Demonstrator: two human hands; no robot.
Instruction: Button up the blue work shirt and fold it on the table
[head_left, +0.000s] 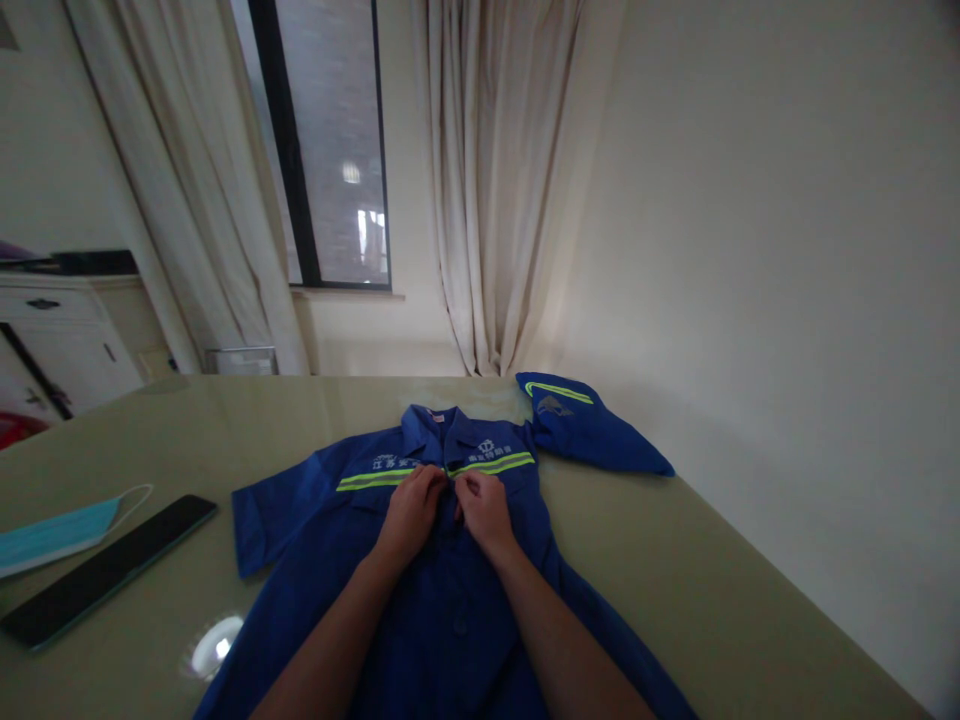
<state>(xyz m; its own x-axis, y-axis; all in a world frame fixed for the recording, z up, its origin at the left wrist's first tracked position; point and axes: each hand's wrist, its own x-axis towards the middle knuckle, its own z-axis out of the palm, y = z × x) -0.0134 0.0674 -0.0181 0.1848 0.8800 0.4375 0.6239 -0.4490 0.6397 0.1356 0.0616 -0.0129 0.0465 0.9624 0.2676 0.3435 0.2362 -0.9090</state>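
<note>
Royal-blue short-sleeved cloth work shirt [454, 590] lies front-up on desk, lower ctr of frame, collar pointing to top of frame. Lime-yellow reflective band [495, 464] across chest, wht lettering above it. L hand [415, 510] & R hand [481, 505] both at front placket, approx ctr, fingertips pinched narrow on the fabric, nearly touching each other; can't tell if a button's between them, too small. Blue cloth piece w/ lime stripes & grey emblem [592, 425] touches shirt's upper R; sleeve or sep. item, can't tell. Olive-green glossy desk [615, 560] under all. Lower L of frame: light-blue disposable face mask w/ wht ear loop [60, 535], just beside long flat blk slab w/ teal edge [112, 570]. Bkgd: beige fabric curtains [495, 180] either side of dark-framed glass window [337, 150], upper L-ctr; wht cabinet [60, 320] far L.
</note>
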